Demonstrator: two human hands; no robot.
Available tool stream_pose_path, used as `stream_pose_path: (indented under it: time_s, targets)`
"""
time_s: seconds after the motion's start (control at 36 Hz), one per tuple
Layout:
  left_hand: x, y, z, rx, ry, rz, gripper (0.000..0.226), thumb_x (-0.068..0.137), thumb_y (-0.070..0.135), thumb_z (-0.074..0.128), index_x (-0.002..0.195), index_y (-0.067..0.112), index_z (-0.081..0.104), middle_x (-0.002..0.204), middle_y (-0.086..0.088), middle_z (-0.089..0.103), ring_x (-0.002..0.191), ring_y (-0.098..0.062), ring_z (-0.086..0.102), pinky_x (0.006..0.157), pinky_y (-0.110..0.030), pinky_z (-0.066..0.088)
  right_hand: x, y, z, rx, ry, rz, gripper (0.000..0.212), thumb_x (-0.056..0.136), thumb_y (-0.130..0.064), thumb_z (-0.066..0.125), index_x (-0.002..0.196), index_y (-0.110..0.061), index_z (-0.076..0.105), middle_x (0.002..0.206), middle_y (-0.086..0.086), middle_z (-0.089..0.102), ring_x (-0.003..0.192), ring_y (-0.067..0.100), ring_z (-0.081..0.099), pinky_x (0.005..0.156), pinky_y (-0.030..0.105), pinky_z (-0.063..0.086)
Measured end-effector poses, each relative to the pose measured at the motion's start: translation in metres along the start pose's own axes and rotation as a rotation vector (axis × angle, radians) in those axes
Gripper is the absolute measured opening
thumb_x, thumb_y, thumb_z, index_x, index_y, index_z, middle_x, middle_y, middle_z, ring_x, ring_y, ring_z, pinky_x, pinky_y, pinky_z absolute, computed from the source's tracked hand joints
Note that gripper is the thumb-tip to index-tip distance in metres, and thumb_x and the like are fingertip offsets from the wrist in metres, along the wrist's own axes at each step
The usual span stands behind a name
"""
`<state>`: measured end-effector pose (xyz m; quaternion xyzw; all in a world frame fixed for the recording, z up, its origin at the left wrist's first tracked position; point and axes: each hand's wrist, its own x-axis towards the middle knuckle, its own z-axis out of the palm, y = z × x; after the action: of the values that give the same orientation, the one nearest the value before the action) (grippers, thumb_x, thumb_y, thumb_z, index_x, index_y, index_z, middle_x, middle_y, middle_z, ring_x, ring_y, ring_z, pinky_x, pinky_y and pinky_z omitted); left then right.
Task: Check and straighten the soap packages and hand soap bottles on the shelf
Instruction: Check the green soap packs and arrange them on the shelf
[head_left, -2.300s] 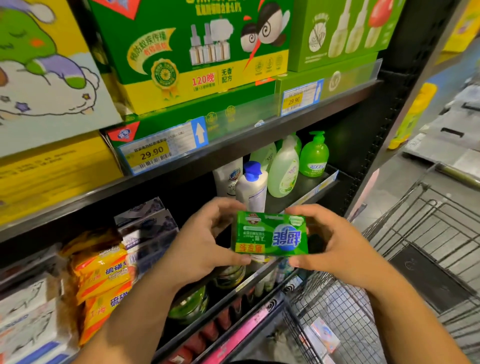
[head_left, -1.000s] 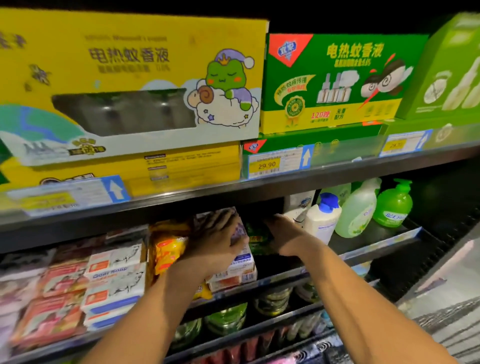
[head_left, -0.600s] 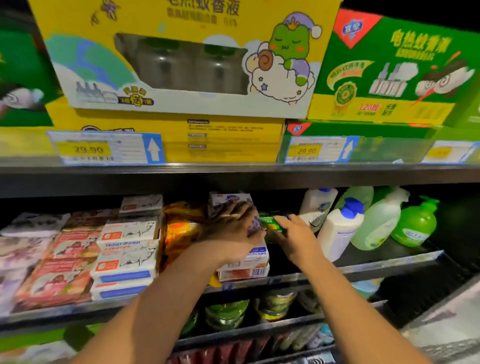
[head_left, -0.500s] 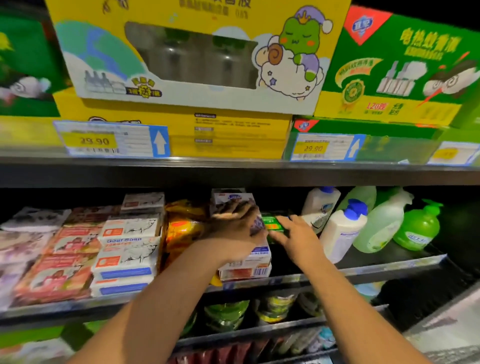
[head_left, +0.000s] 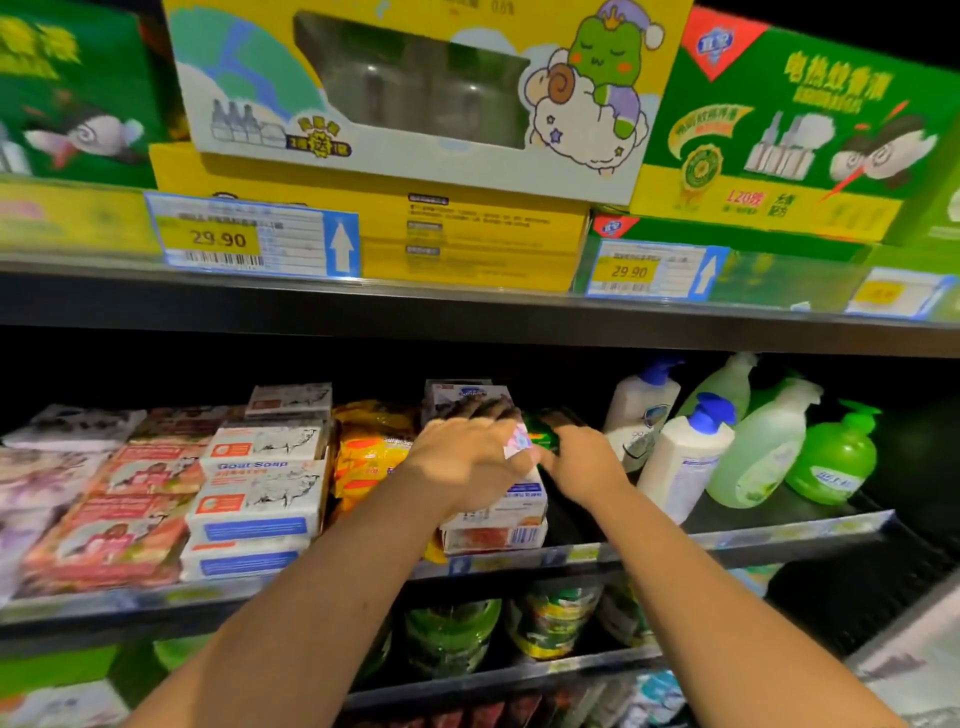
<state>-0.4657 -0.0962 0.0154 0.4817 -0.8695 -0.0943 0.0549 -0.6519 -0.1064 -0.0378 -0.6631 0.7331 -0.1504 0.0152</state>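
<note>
Both my hands reach into the middle shelf. My left hand lies flat over the top of a stack of white soap boxes, fingers spread. My right hand holds a small green soap package in the dark gap between that stack and the pump bottles. To the right stand white hand soap bottles with blue pumps, pale green bottles and a bright green pump bottle, all upright. Orange soap packs and Goat Soap boxes lie to the left.
The upper shelf carries big yellow and green mosquito-liquid boxes with 29.90 price tags. Red and white soap packs fill the far left. Green round tins sit on the shelf below.
Earlier I held the green soap package in front of me in both hands. I turned to the shelf; my right hand carried it in beside the white boxes, my left came onto the stack.
</note>
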Motion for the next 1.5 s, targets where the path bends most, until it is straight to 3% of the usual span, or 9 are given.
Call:
stream_pose_path:
  time_s: [0.11, 0.28, 0.5, 0.69, 0.94, 1.14, 1.25, 1.39, 1.5]
  targets:
    - [0.003, -0.007, 0.006, -0.014, 0.018, 0.039, 0.066, 0.097, 0.065, 0.023, 0.156, 0.035, 0.018, 0.165, 0.010, 0.013, 0.152, -0.016, 0.009, 0.119, -0.043, 0.016, -0.003, 0.002, 0.001, 0.070, -0.010, -0.005, 0.039, 0.096, -0.045, 0.059, 0.107, -0.008, 0.066, 0.101, 0.013, 0.070, 0.093, 0.032, 0.063, 0.072, 0.034, 0.043]
    - [-0.005, -0.009, -0.004, -0.190, 0.065, 0.059, 0.045, 0.099, 0.050, 0.038, 0.134, 0.028, 0.054, 0.135, 0.001, 0.058, 0.123, -0.022, 0.052, 0.103, -0.043, 0.042, -0.016, -0.003, -0.017, 0.222, 0.055, 0.067, 0.030, 0.099, -0.043, 0.056, 0.090, -0.015, 0.067, 0.077, 0.003, 0.063, 0.076, 0.022, 0.059, 0.064, 0.030, 0.036]
    - [-0.044, -0.045, -0.038, -0.040, 0.154, -0.093, 0.028, 0.096, 0.046, 0.047, 0.114, 0.032, 0.062, 0.110, 0.003, 0.066, 0.106, -0.022, 0.060, 0.087, -0.032, 0.051, -0.029, -0.058, -0.066, 0.152, 0.004, 0.038, 0.042, 0.097, -0.049, 0.053, 0.069, -0.017, 0.056, 0.058, -0.008, 0.053, 0.067, 0.018, 0.054, 0.054, 0.025, 0.033]
    - [-0.129, -0.148, -0.046, 0.029, 0.395, -0.125, 0.037, 0.088, 0.042, 0.042, 0.111, 0.029, 0.068, 0.110, 0.002, 0.069, 0.106, -0.026, 0.060, 0.092, -0.036, 0.048, -0.039, -0.166, -0.073, -0.071, -0.110, -0.254, 0.050, 0.096, -0.060, 0.038, 0.126, -0.028, 0.061, 0.112, -0.001, 0.072, 0.103, 0.024, 0.067, 0.088, 0.030, 0.047]
    - [-0.248, -0.311, -0.043, 0.051, 0.509, -0.482, 0.042, 0.081, 0.045, 0.047, 0.109, 0.021, 0.067, 0.102, -0.004, 0.065, 0.091, -0.032, 0.059, 0.077, -0.038, 0.052, -0.039, -0.333, -0.037, -0.161, -0.359, -0.384, 0.038, 0.100, -0.053, 0.044, 0.134, -0.036, 0.049, 0.115, -0.004, 0.065, 0.109, 0.020, 0.063, 0.074, 0.025, 0.042]
    - [-0.306, -0.392, -0.042, 0.010, 0.161, -0.735, 0.076, 0.086, 0.082, 0.026, 0.148, 0.039, 0.037, 0.157, 0.005, 0.031, 0.139, -0.031, 0.032, 0.106, -0.045, 0.040, -0.044, -0.439, 0.009, 0.018, -0.447, -0.474, 0.040, 0.098, -0.046, 0.050, 0.137, -0.039, 0.051, 0.136, -0.004, 0.059, 0.121, 0.022, 0.055, 0.085, 0.022, 0.041]
    - [-0.314, -0.413, -0.045, -0.062, 0.080, -0.684, 0.111, 0.054, 0.102, 0.000, 0.149, 0.050, 0.023, 0.163, 0.013, 0.013, 0.146, -0.027, 0.018, 0.111, -0.048, 0.036, -0.032, -0.483, 0.054, 0.113, -0.492, -0.543, 0.044, 0.102, -0.032, 0.049, 0.146, -0.032, 0.044, 0.132, 0.004, 0.062, 0.112, 0.023, 0.059, 0.084, 0.025, 0.044]
    - [-0.304, -0.415, -0.048, -0.177, -0.027, -0.714, 0.109, 0.062, 0.093, 0.052, 0.152, 0.049, 0.008, 0.162, 0.000, 0.013, 0.141, -0.035, 0.027, 0.109, -0.051, 0.035, -0.012, -0.512, 0.089, 0.018, -0.499, -0.577, 0.052, 0.107, -0.029, 0.036, 0.157, -0.029, 0.024, 0.163, 0.004, 0.028, 0.148, 0.028, 0.026, 0.117, 0.028, 0.020]
    - [-0.296, -0.414, -0.052, -0.144, -0.033, -0.714, 0.115, 0.063, 0.084, 0.064, 0.153, 0.046, 0.004, 0.156, -0.003, 0.023, 0.138, -0.032, 0.033, 0.106, -0.050, 0.037, 0.002, -0.518, 0.101, 0.099, -0.573, -0.573, 0.044, 0.102, -0.033, 0.044, 0.145, -0.032, 0.049, 0.148, 0.000, 0.050, 0.134, 0.023, 0.048, 0.113, 0.032, 0.036]
